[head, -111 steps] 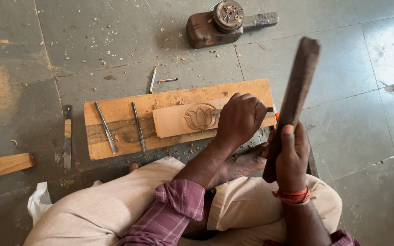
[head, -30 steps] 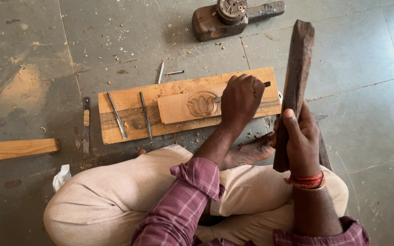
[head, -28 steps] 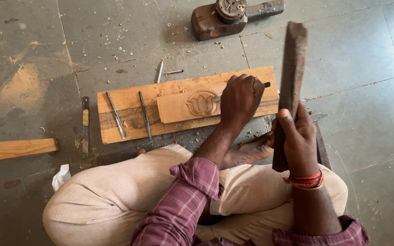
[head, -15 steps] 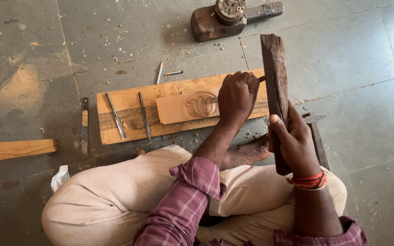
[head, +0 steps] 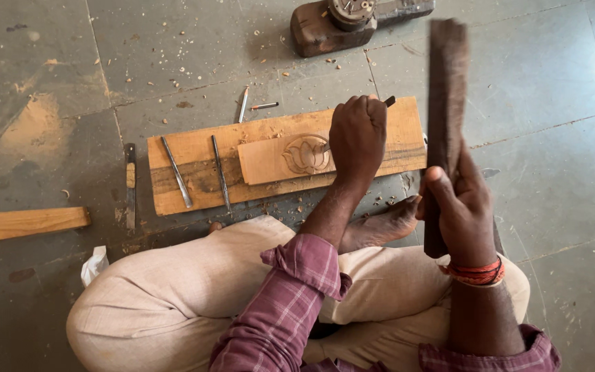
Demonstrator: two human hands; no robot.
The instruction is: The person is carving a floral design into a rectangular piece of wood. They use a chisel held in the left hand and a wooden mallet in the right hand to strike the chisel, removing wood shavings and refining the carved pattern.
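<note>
My left hand (head: 358, 134) is closed around a chisel (head: 388, 102), its tip set against a small wooden block with a carved lotus flower (head: 306, 153). The block lies on a wider wooden board (head: 194, 155) on the floor. My right hand (head: 459, 207) grips a long dark wooden mallet (head: 445, 89), held upright and raised to the right of the chisel, its top blurred. I sit cross-legged, with a bare foot (head: 380, 226) just below the board.
Two spare chisels (head: 175, 172) (head: 220, 172) lie on the board's left part, another tool (head: 130, 184) left of it. Two small metal tools (head: 244, 105) rest behind the board. A dark wooden tool block (head: 339, 24) stands further back, a wood plank (head: 25, 224) at the left.
The mallet came down onto the chisel's end half a second ago and is now lifted back up to the right. My left hand keeps the chisel on the carved block.
</note>
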